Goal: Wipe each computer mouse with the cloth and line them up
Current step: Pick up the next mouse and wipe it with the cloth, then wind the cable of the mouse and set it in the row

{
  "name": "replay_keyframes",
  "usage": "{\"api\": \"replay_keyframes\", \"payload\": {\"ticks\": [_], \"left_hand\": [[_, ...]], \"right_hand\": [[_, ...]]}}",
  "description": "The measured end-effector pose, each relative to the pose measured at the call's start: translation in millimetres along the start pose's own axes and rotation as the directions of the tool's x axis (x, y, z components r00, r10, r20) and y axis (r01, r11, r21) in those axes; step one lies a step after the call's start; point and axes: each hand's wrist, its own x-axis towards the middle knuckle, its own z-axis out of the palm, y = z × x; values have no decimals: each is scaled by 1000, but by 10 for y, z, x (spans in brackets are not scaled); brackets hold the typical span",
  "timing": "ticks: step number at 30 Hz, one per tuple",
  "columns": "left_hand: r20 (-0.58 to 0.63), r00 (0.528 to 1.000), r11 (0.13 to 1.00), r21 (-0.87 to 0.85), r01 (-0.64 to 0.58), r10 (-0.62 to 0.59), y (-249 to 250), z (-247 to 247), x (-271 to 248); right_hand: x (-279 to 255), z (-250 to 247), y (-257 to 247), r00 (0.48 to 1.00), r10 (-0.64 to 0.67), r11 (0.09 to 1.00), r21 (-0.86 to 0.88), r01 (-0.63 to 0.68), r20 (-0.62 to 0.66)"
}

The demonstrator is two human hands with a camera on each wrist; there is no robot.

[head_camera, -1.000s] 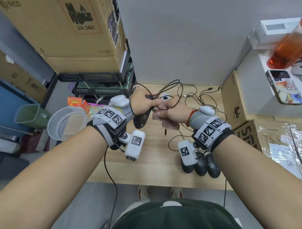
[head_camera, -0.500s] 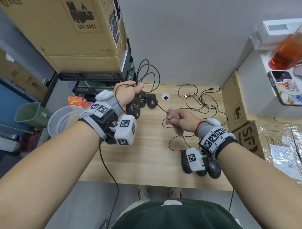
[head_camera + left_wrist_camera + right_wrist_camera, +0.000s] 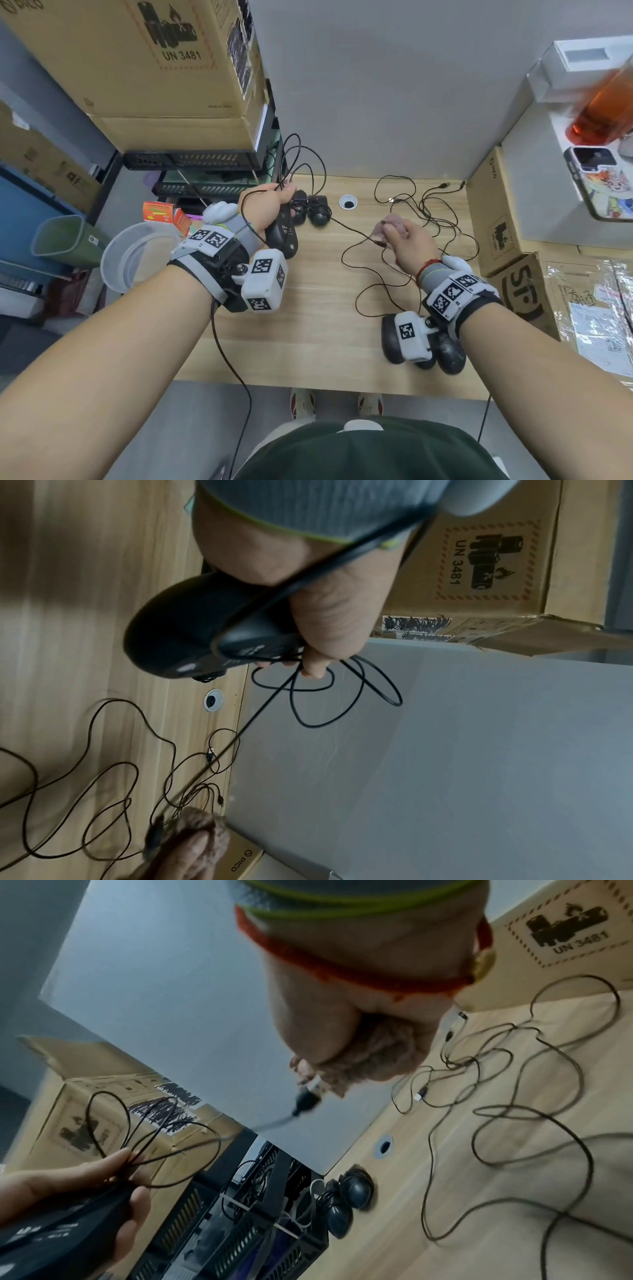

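Note:
My left hand (image 3: 277, 200) grips a black wired mouse (image 3: 284, 236) above the wooden table's (image 3: 308, 325) back left, with loops of its cable (image 3: 301, 161) pinched in the fingers. The left wrist view shows the same mouse (image 3: 192, 631) under my palm. Two more black mice (image 3: 310, 209) lie just beyond it. My right hand (image 3: 394, 233) holds a bunched pinkish-brown cloth (image 3: 383, 228) and pinches the cable's USB plug (image 3: 306, 1096) against it. The cable runs taut between both hands. Several black mice (image 3: 452, 356) sit by the front edge under my right wrist.
Loose cables (image 3: 431, 212) sprawl over the table's right half, near a round cable hole (image 3: 348, 202). Cardboard boxes (image 3: 503, 226) stand at the right edge and a big one (image 3: 154, 68) at the left. A clear plastic bowl (image 3: 137, 253) and green bin (image 3: 65, 241) sit off the left side.
My hands were together mid-table a second ago. The left hand has carried the mouse left to the two back mice, looping its cable; the right hand stays with the cloth and plug.

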Motion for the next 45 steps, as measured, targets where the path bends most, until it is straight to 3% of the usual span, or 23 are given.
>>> {"api": "replay_keyframes", "payload": {"ticks": [6,9,11,13,17,19,24,27,29,31,33,36,41,45], "left_hand": [[-68,996,999,-7,50,-51,-124,76,-17],[-93,994,998,-38,58,-62,-153,172,-56],[-102,993,998,-46,50,-54,-180,204,-17],[-109,993,999,-29,33,-36,-150,191,-17],[-138,990,999,31,34,-29,-151,80,-16],[-122,993,993,113,22,-8,-197,79,-49],[-66,996,948,317,-35,59,-381,153,-87],[-4,999,895,444,-45,52,-401,193,-96],[52,997,862,502,-70,51,-405,211,-86],[93,996,838,542,-63,15,-383,232,-101],[112,993,795,605,-52,-20,-331,237,-129],[142,990,751,654,-90,-5,-173,230,-170],[117,989,685,715,-144,85,105,217,-212],[153,983,638,748,-184,104,279,184,-212]], "right_hand": [[-89,-13,-470,952,-300,950,75,304,-61],[-302,175,-815,852,-516,854,126,504,90],[-424,321,-865,787,-569,822,134,553,240],[-445,399,-782,798,-526,848,112,517,295],[-346,407,-404,847,-232,924,-163,345,479],[-314,436,-209,862,-96,940,-240,244,498],[-305,517,-76,803,19,945,-273,181,596],[-231,497,-194,897,-82,969,-176,174,434],[-220,405,-426,944,-85,995,84,61,319],[-260,285,-698,917,-21,919,370,-139,397],[-301,174,-895,858,-26,875,426,-228,512],[-315,119,-1004,837,-45,905,377,-197,545],[-113,99,-930,917,5,937,318,-143,398],[19,-27,-951,952,-25,995,-80,51,305]]}}
